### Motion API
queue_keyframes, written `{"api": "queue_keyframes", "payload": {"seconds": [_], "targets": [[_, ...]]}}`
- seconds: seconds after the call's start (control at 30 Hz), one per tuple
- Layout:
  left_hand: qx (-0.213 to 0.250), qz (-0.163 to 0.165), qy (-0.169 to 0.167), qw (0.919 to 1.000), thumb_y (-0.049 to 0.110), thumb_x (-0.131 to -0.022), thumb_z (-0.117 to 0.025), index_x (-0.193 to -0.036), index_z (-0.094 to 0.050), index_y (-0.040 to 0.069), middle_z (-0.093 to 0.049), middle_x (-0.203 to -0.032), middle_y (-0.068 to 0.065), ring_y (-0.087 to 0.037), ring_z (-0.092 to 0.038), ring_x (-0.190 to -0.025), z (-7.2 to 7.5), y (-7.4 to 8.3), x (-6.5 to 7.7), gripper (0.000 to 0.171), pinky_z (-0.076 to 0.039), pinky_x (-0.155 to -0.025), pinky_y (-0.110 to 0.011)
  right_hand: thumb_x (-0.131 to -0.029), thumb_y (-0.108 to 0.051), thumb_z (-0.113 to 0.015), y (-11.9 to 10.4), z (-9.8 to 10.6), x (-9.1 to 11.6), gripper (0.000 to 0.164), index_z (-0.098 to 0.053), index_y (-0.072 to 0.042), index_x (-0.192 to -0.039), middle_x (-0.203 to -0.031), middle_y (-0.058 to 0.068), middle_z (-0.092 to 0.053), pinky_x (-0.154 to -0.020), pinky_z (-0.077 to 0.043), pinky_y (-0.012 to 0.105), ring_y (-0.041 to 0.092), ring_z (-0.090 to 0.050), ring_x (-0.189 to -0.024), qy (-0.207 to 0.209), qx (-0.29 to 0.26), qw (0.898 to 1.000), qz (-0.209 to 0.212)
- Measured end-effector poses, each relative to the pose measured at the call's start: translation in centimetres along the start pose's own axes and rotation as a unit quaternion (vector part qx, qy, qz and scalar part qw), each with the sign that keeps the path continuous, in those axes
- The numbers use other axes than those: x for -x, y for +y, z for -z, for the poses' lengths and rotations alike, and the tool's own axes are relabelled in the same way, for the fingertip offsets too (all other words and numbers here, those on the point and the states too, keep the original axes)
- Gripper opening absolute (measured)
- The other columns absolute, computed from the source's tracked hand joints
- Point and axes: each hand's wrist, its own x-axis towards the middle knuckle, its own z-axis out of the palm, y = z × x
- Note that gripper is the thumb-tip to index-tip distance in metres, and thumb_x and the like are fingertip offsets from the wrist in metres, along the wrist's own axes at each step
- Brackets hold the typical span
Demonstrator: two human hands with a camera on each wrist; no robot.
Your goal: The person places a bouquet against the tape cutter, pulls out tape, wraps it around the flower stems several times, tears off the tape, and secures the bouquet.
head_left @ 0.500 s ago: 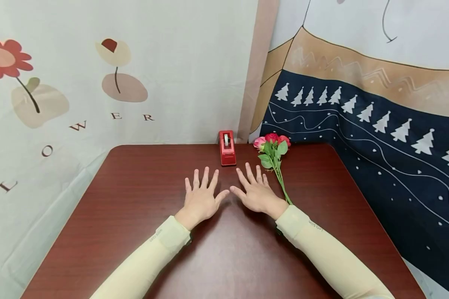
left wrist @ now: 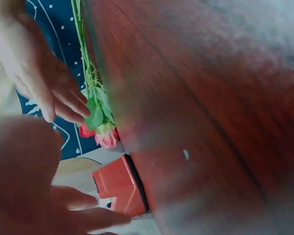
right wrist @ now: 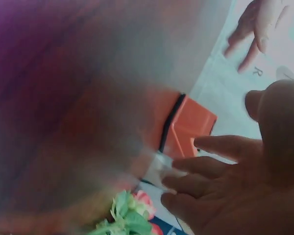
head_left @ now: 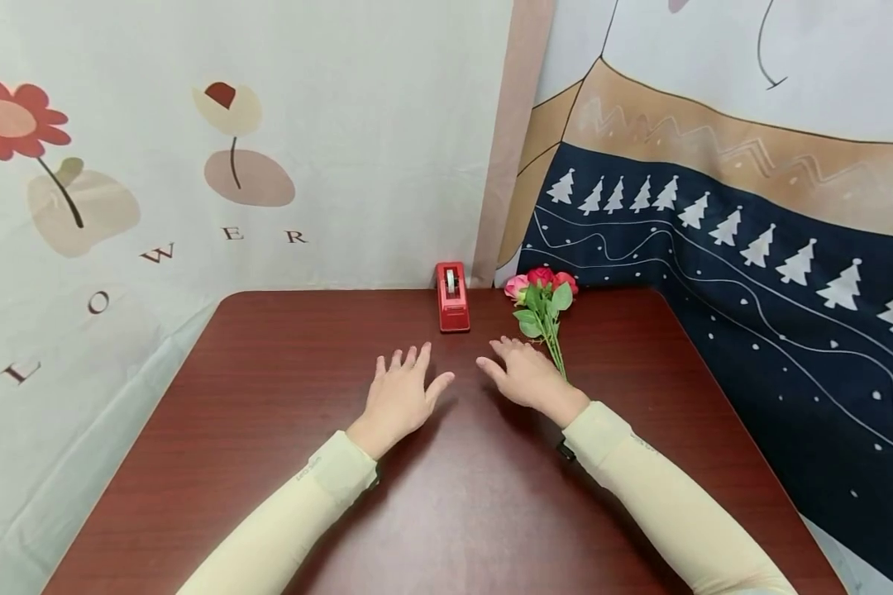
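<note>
Fingers (head_left: pixel 421 365) of the left hand (head_left: pixel 393 402) stand spread; those of the right hand (head_left: pixel 530 378) extend, neither gripping anything. From between them, I log the red tape dispenser (head_left: pixel 454 312) at twelve o'clock, roses (head_left: pixel 541 278) at one, presumably set up-table (head_left: pixel 305 355) within both hands' reach.

The left hand (head_left: pixel 398 397) and right hand (head_left: pixel 530 378) extend over a brown table (head_left: pixel 223 413). Near its far edge, a red tape dispenser (head_left: pixel 454 312) stands beside pink and red flowers (head_left: pixel 541 278), their green stems (head_left: pixel 556 349) partly hidden by the right hand.
</note>
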Motion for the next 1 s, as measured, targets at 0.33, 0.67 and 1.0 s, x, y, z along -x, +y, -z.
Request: {"api": "queue_keyframes", "payload": {"seconds": [0.33,0.67,1.0], "targets": [[-0.019,-0.046,0.08,0.9956,0.039,-0.112,-0.064,-0.111,-0.087,0.014,-0.087,-0.097,-0.007,-0.034,-0.08,-0.085,0.8,-0.4,-0.8,0.033,-0.061,-0.08,-0.052,-0.106,-0.032,-0.071,3.3,6.0,-1.2,0.03,-0.085,-0.009,-0.118,-0.11,0.016,-0.083,-0.092,-0.061,0.056,0.039,-0.076,-0.102,0.062,0.034,0.996,-0.05],[-0.008,-0.038,0.052,0.9979,0.04,-0.111,-0.064,-0.11,-0.087,0.016,-0.087,-0.098,-0.007,-0.033,-0.081,-0.088,1.1,-0.7,-0.8,0.034,-0.062,-0.082,-0.052,-0.108,-0.039,-0.068,7.3,7.9,-1.9,0.045,-0.078,-0.009,-0.076,-0.062,0.001,-0.054,-0.062,-0.045,0.036,0.024,-0.062,-0.069,-0.047,0.047,0.986,-0.155],[-0.025,-0.051,0.047,0.9973,0.043,-0.109,-0.067,-0.106,-0.088,0.016,-0.086,-0.092,-0.007,-0.032,-0.08,-0.082,0.7,-0.4,-0.6,0.034,-0.062,-0.075,-0.05,-0.106,-0.034,-0.074,7.7,6.0,-2.1,0.041,-0.069,-0.009,-0.074,-0.06,0.004,-0.063,-0.056,-0.057,0.029,0.018,-0.07,-0.053,-0.093,0.013,0.974,-0.205]]}}
